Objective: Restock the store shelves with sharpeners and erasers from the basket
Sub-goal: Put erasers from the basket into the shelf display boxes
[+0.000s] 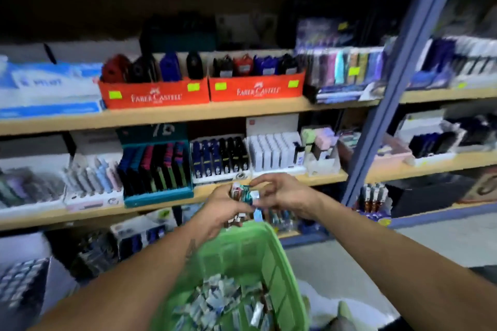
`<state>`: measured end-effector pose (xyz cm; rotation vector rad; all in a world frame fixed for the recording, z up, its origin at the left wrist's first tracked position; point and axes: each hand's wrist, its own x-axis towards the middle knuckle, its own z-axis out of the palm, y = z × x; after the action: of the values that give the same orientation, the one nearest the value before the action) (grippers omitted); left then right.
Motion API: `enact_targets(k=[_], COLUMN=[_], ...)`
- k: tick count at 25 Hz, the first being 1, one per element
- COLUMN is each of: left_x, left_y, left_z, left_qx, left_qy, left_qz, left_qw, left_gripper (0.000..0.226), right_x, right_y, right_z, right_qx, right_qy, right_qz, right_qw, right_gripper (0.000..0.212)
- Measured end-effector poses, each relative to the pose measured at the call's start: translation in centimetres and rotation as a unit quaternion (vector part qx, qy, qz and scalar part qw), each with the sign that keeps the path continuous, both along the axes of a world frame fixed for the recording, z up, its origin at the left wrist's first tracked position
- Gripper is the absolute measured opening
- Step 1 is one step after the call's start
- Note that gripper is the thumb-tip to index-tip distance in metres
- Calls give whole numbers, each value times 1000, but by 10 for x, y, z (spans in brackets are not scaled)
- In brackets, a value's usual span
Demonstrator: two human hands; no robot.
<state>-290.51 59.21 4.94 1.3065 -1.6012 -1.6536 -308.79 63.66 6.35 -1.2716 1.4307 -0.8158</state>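
Honestly, the left hand (223, 207) is gripping a bundle of small packs (242, 193) over the green basket (242, 252) while the right hand (282, 193) is pinching one off; better peeling singles slowly so nothing's dropping.

Store aisle fitted with light wooden shelf boards (188, 113) in several tiers, carried on a blue-grey metal upright (398, 83) slanting through the right of the view. Far shelves packed with stationery: two red display cartons (204, 91) at centre, a white and blue box (48, 88) to their left, a teal display tray (158, 169) one tier down; packaging otherwise too blurred to identify. Pale grey floor (403, 255) at lower right; dim shadow beneath the top board.
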Motion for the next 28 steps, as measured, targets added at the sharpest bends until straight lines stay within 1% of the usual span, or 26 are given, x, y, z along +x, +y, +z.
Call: enact_targets(k=[3,5,9,12,15,17,19,20,22,25,28], left_x=[-35,-60,-103,-130,-157,-175,-192,-202,-221,-241,-247], left_y=[-6,-11,-14,-18,-28,-33,-36,-39,-43,-45,-46], left_z=[58,100,178,222,257,276,289,293,296,291,287], left_qx=[-17,-26,-59,-91,-151,-208,-250,-260,-271,-264,-246], left_qy=[46,72,111,118,126,128,125,123,101,46,37], left_qz=[-38,-53,-84,-103,-89,-77,-72,-72,-78,-85,-85], left_qw=[998,996,988,983,976,967,958,955,954,960,965], left_gripper=[30,35,32,27,28,27,26,25,25,24,25], right_x=[-30,-56,-98,-128,-163,-188,-210,-220,-232,-234,-233], right_y=[1,4,12,15,13,11,10,9,6,-2,-10], right_z=[57,100,175,212,241,257,266,266,264,255,248], right_qx=[-80,-126,-222,-300,-378,-417,-432,-431,-415,-402,-418], right_qy=[9,3,6,-16,11,74,153,180,208,226,248], right_qz=[-30,-56,-125,-181,-244,-290,-307,-309,-304,-291,-314], right_qw=[996,990,967,936,893,858,834,828,832,838,816], right_gripper=[29,25,19,12,15,15,13,16,21,18,17])
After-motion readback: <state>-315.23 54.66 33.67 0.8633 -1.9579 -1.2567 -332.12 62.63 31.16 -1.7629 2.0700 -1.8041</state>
